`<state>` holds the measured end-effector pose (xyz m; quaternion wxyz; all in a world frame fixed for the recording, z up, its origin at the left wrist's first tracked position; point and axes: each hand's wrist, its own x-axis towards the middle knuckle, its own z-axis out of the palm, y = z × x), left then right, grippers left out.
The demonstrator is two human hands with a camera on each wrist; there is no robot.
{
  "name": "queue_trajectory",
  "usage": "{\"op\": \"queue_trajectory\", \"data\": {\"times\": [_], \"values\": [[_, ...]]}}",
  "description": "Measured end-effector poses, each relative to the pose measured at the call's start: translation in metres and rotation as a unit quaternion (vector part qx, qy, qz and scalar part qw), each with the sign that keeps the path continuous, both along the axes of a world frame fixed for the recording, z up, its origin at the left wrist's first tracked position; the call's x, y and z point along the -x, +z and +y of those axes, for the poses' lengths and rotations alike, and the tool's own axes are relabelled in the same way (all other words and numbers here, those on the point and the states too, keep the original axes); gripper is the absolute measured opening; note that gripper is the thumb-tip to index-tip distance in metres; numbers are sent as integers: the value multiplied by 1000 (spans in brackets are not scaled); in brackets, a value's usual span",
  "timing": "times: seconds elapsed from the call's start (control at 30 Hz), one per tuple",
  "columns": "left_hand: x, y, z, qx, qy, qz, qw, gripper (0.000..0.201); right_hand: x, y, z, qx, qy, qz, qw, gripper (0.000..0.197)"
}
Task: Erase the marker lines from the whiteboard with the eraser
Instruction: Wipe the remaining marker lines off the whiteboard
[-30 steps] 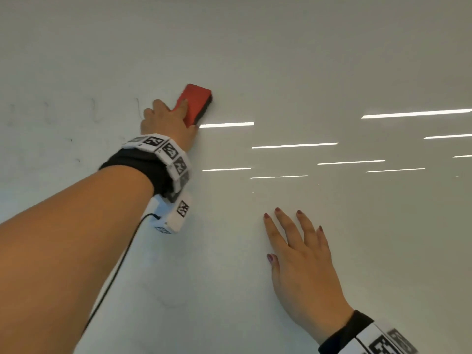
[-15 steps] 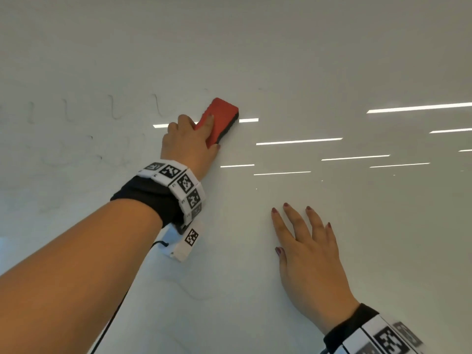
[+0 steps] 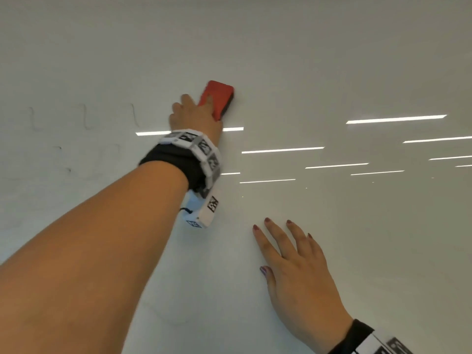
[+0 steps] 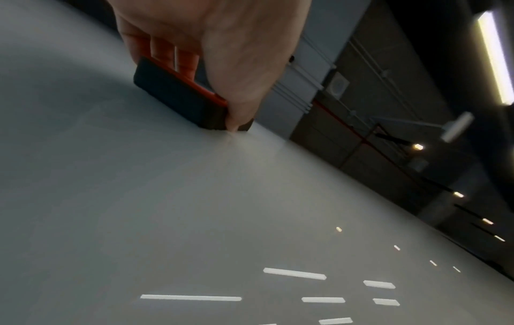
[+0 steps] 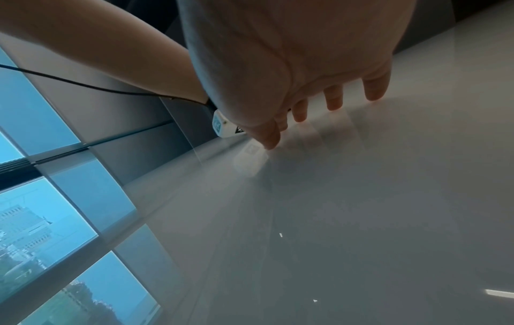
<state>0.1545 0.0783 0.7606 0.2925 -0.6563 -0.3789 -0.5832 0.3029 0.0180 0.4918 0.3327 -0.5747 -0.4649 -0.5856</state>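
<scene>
Whiteboard (image 3: 332, 60) surface fills nearly the whole head view, pale and glossy, with bright bars of ceiling light (image 3: 396, 119) mirrored across it to the right of the eraser. The person's left forearm (image 3: 89, 251) reaches up across the board from the lower left, and a black band with white coded tags (image 3: 199, 152) wraps the wrist. The right hand (image 3: 293, 272) lies flat on the board below and to the right of the eraser, fingers straight and slightly spread, holding nothing; in the right wrist view its fingertips (image 5: 333, 103) touch the surface. The left hand (image 3: 194, 116) grips the eraser (image 3: 217, 98), a red block with a dark felt pad; in the left wrist view the fingers (image 4: 164, 50) curl over its red back, the thumb (image 4: 236, 99) clamps its near end, and the pad (image 4: 178, 96) sits flat against the board. Faint marker lines (image 3: 86, 118), a few curved strokes, stand left of the eraser, with dimmer smudges (image 3: 66, 169) lower and to its left. Windows (image 5: 41, 220) show beyond the board's edge in the right wrist view.
</scene>
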Motion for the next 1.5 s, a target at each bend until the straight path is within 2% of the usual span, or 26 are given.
{"op": "queue_trajectory", "data": {"times": [0.13, 0.27, 0.4, 0.57, 0.67, 0.73, 0.9, 0.97, 1.07, 1.27, 1.4, 1.5], "values": [[-48, -30, -26, -54, -7, 83, 995, 57, 1, 1, 0, -1, -4, 0, 1000, 74], [-36, -58, -21, -84, 25, 124, 988, 58, 1, -1, 1, 0, -3, 2, 1000, 75], [9, -67, 0, -79, 28, 106, 991, 60, 1, -1, 0, 8, 1, 10, 1000, 71], [67, -51, 29, -26, 45, 26, 998, 61, 1, -1, 1, -3, 9, 5, 1000, 66], [68, -38, 31, -8, 43, 1, 999, 59, 0, -2, 5, -8, 10, 2, 1000, 71], [58, -40, 26, -8, 26, 10, 1000, 60, 4, -2, 7, -19, 11, 4, 1000, 69], [33, -87, 15, -45, -11, 92, 995, 62, 24, -6, 13, -32, 6, 56, 998, 75], [41, -108, 18, -50, -21, 108, 993, 62, 33, -9, 16, -32, 7, 67, 997, 76], [74, -124, 31, -49, -19, 110, 993, 62, 49, -23, 20, 4, 7, 36, 999, 84], [127, -80, 52, -7, 14, 67, 998, 64, 70, -43, 29, 38, 6, 31, 999, 91], [116, -70, 50, 12, 18, 58, 998, 64, 71, -44, 31, 25, 1, 31, 999, 81], [98, -86, 41, -5, 0, 96, 995, 64, 72, -45, 32, 19, 9, 35, 999, 75]]}}
